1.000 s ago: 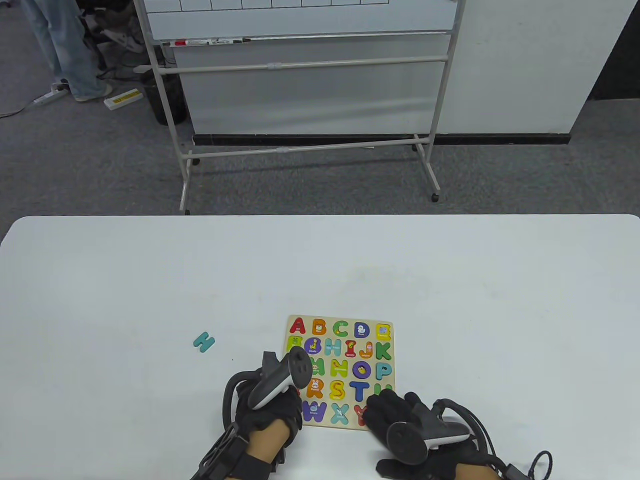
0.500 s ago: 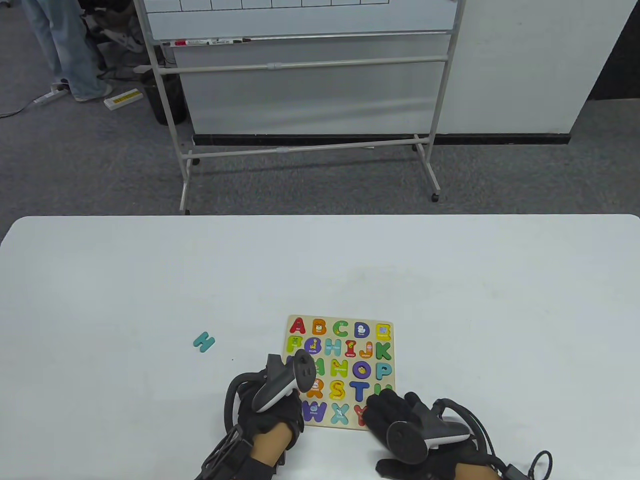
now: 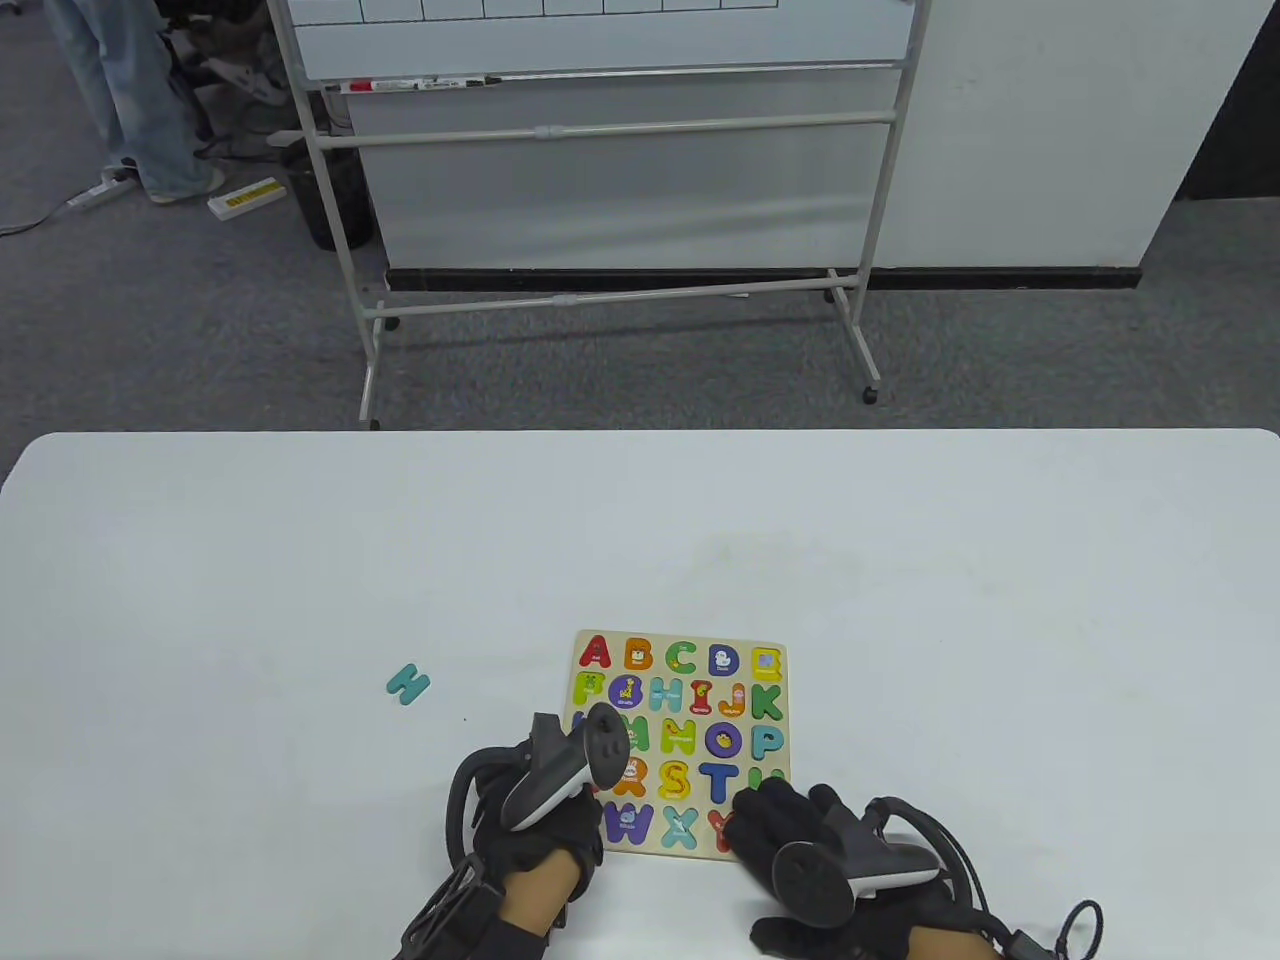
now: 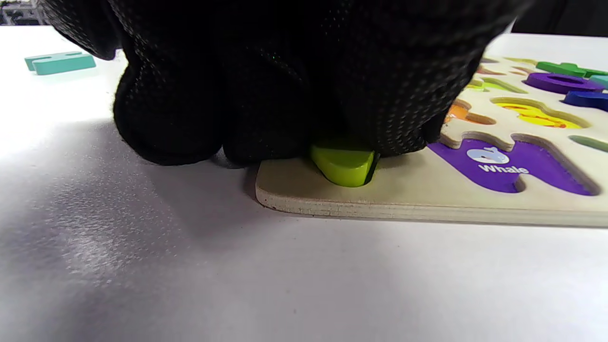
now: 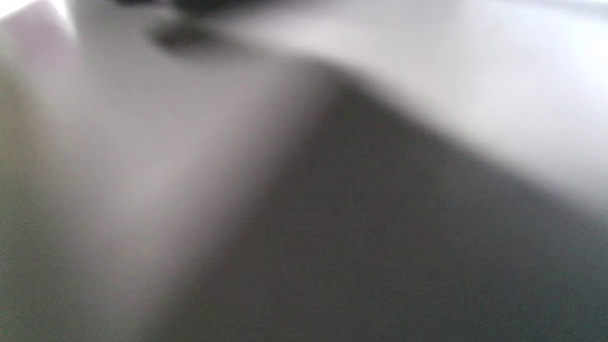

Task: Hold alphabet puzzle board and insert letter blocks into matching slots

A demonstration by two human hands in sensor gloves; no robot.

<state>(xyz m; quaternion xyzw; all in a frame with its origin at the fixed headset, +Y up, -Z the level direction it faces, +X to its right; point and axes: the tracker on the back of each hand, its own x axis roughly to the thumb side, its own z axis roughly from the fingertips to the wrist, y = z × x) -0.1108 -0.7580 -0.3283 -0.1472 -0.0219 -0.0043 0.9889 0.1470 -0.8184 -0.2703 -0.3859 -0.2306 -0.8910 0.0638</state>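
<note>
The wooden alphabet puzzle board (image 3: 655, 637) lies flat near the table's front edge, with many coloured letters in it. My left hand (image 3: 590, 792) is at its near-left corner. In the left wrist view its gloved fingers (image 4: 266, 95) press down on a lime-green letter block (image 4: 344, 164) that sits in a slot at the board's corner (image 4: 427, 199). The purple "Whale" slot (image 4: 498, 164) beside it is empty. My right hand (image 3: 775, 815) rests on the board's near-right corner, fingers laid over it. A teal H block (image 3: 407, 684) lies loose on the table to the left and also shows in the left wrist view (image 4: 59, 62).
The white table (image 3: 300, 560) stretches far and to both sides of the board. Beyond its far edge stand a whiteboard frame on wheels (image 3: 620, 290) and a person's legs (image 3: 140, 100). The right wrist view is a blur.
My left hand has shifted slightly right over the board's near-left corner. The right hand, the board and the H block have not moved.
</note>
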